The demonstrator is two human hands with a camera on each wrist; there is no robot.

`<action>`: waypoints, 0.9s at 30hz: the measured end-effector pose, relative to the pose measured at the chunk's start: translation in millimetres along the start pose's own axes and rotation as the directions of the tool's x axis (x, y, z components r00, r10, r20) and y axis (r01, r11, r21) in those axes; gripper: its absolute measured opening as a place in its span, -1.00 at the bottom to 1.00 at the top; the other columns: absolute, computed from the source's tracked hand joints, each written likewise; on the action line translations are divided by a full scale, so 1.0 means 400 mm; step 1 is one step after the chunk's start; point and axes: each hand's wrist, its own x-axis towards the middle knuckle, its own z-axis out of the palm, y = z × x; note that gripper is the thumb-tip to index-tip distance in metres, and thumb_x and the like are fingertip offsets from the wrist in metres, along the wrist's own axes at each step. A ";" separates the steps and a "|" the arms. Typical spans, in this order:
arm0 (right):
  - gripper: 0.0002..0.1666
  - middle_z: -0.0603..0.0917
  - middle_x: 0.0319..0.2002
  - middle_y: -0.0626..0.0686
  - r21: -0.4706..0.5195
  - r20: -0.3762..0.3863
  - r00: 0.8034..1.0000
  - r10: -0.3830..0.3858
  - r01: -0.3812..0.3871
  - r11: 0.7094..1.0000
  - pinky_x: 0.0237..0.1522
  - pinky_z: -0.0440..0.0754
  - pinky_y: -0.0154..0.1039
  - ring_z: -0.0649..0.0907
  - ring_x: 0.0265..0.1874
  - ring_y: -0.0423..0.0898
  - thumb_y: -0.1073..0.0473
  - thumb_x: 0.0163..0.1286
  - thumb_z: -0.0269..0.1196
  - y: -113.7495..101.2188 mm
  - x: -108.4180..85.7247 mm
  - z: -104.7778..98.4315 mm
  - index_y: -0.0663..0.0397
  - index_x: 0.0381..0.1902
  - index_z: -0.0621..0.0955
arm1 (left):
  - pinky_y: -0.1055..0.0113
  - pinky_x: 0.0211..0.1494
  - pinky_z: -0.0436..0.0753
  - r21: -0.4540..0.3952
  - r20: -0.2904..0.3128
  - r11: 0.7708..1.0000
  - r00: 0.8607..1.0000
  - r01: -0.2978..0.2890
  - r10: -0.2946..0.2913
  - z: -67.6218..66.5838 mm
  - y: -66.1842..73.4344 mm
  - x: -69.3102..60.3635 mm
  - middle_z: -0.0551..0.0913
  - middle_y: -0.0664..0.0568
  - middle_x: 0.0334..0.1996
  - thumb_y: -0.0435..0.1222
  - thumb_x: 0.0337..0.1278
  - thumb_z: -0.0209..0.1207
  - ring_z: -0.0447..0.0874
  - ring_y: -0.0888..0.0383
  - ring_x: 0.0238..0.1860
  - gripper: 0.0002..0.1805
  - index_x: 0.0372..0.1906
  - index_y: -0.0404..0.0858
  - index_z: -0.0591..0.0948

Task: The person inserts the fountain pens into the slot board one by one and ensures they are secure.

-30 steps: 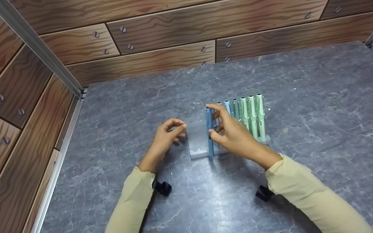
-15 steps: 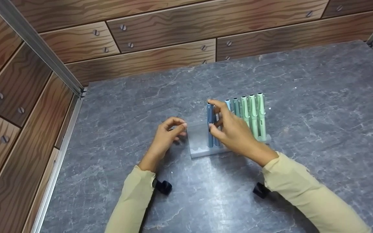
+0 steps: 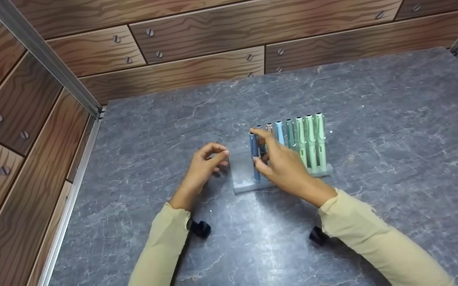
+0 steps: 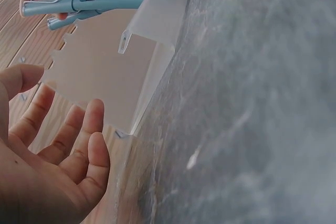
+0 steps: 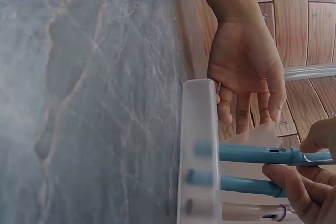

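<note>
A clear, frosted pen rack (image 3: 240, 169) stands on the table with a row of upright pens. My right hand (image 3: 286, 165) holds a blue pen (image 3: 253, 145) near its cap, the index fingertip at its top end and the thumb on its side. In the right wrist view the pen's lower end shows through the rack's frosted front lip (image 5: 199, 108). A second blue pen (image 5: 247, 185) stands beside it, partly behind my fingers. At the rack's left edge my left hand (image 3: 204, 167) pinches the corner of the back panel (image 4: 100, 61) between thumb and index fingertip, the other fingers loosely bent.
To the right in the rack stand a light blue pen (image 3: 279, 131), a dark green pen (image 3: 290, 131) and several pale green pens (image 3: 310, 143). A grey marbled table (image 3: 392, 159) lies beneath. Wood-patterned walls (image 3: 205, 35) and a metal post (image 3: 42, 55) border it.
The blue pen in my right hand has risen from in front of the rack, moved over its lip and shifted slightly left into the row. My left hand has stayed in place.
</note>
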 end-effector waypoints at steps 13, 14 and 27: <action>-0.28 0.57 -0.12 0.06 -0.081 -0.012 1.000 0.005 -0.006 0.997 -0.63 0.46 -0.36 0.52 -0.56 -0.21 0.24 0.26 0.28 -0.010 0.008 -0.005 -0.05 0.37 0.34 | 0.31 -0.25 0.50 0.022 -0.011 0.999 1.000 -0.023 0.023 -0.002 0.007 0.000 0.63 0.01 -0.23 -0.27 0.19 0.21 0.71 0.16 -0.36 -0.87 -0.21 -0.24 0.62; -0.28 0.56 -0.14 0.06 -0.095 -0.012 1.000 0.013 -0.014 0.995 -0.65 0.43 -0.36 0.48 -0.59 -0.22 0.23 0.26 0.29 -0.010 0.009 -0.005 -0.07 0.37 0.34 | 0.32 -0.26 0.50 0.023 -0.009 0.999 1.000 -0.023 0.023 -0.002 0.007 0.000 0.63 0.01 -0.23 -0.27 0.19 0.21 0.71 0.16 -0.36 -0.86 -0.21 -0.24 0.62; -0.23 0.47 -0.65 -0.09 -0.208 0.070 0.989 0.131 -0.113 0.971 -0.74 0.26 -0.38 0.31 -0.76 -0.21 0.06 0.31 0.30 -0.013 0.027 -0.018 -0.26 0.43 0.28 | 0.34 -0.29 0.51 0.018 -0.012 1.000 1.000 -0.015 0.015 -0.002 0.001 0.000 0.64 0.01 -0.23 -0.28 0.18 0.22 0.71 0.17 -0.37 -0.87 -0.21 -0.24 0.62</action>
